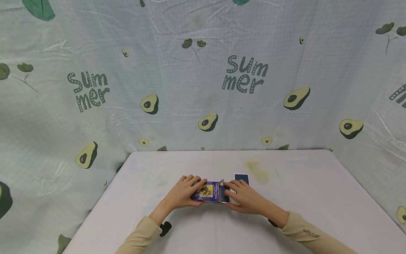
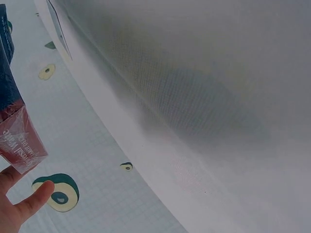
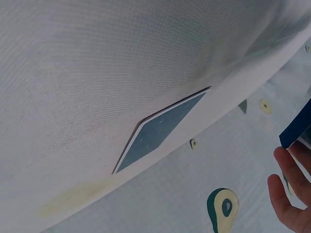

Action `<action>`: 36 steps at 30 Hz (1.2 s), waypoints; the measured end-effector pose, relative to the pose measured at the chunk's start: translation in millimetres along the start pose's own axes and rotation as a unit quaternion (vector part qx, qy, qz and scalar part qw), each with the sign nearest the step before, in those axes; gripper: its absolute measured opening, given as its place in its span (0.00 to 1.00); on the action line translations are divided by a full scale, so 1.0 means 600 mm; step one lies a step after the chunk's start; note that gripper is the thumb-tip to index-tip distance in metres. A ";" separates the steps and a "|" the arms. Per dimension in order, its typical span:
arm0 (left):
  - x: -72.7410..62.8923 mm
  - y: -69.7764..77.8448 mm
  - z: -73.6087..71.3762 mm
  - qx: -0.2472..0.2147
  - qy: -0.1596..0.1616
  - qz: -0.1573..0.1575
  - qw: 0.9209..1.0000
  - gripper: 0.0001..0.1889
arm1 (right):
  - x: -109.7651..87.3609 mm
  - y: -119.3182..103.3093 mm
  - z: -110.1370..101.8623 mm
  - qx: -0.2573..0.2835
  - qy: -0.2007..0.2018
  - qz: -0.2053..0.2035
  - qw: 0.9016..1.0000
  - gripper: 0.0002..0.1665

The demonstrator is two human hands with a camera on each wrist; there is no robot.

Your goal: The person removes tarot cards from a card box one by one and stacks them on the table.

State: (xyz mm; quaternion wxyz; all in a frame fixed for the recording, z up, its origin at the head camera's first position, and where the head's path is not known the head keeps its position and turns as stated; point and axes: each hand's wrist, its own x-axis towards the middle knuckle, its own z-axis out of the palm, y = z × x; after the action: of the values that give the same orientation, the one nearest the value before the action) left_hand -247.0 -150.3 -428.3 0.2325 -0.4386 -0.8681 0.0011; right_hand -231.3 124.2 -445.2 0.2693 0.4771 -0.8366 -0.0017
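My left hand [image 1: 185, 192] holds a purple card box [image 1: 205, 191] with a picture on its front, fingers over the far edge and thumb at the near edge. A dark blue stack of cards [image 1: 223, 194] sticks partly out of the box's right end, beside a raised flap. With fingers and thumb, my right hand [image 1: 245, 198] grips the protruding cards. In the left wrist view, the box end [image 2: 22, 141] looks red and shiny. Beyond the right hand, blue-backed cards [image 3: 163, 128] with a white border lie on the table.
The white-covered table [image 1: 177, 165] has a yellowish stain [image 1: 257, 171] toward the back. Behind and beside it hangs a pale curtain [image 1: 177, 77] printed with avocados and lettering.
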 end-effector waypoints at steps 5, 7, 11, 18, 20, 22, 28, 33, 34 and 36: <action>0.000 0.001 0.001 -0.003 -0.003 0.000 1.000 0.39 | -0.001 0.001 0.002 -0.002 0.001 0.007 1.000 0.22; 0.000 0.000 0.001 -0.004 -0.004 0.000 1.000 0.39 | -0.001 0.002 0.001 0.003 0.003 0.009 1.000 0.23; -0.001 -0.001 0.002 0.000 -0.001 -0.001 1.000 0.39 | -0.005 0.007 0.000 0.015 0.015 0.007 1.000 0.22; -0.006 -0.007 0.008 0.003 0.005 -0.003 1.000 0.39 | -0.015 0.013 -0.004 0.029 0.026 0.007 0.999 0.23; -0.007 -0.008 0.010 0.003 0.004 -0.004 1.000 0.39 | -0.018 0.015 -0.005 0.032 0.028 0.009 0.999 0.23; -0.008 -0.009 0.010 0.003 0.004 -0.006 1.000 0.39 | -0.022 0.017 -0.006 0.036 0.027 0.017 0.999 0.23; -0.011 -0.012 0.014 0.004 0.008 -0.013 1.000 0.38 | -0.034 0.020 -0.009 0.040 0.028 0.031 0.998 0.27; -0.014 -0.013 0.014 0.012 0.012 -0.015 1.000 0.38 | -0.039 0.021 -0.012 0.035 0.039 0.026 0.998 0.28; -0.014 -0.013 0.014 0.014 0.014 -0.015 1.000 0.38 | -0.039 0.021 -0.012 0.033 0.042 0.026 0.998 0.28; -0.015 -0.012 0.013 0.016 0.017 -0.015 1.000 0.38 | -0.041 0.020 -0.012 0.026 0.043 0.026 0.998 0.29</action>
State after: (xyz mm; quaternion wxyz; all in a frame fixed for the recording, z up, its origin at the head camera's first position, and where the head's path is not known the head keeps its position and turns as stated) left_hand -251.2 -160.1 -437.2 0.2540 -0.4215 -0.8705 0.0041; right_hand -228.0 152.2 -446.8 0.2921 0.4616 -0.8363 0.0475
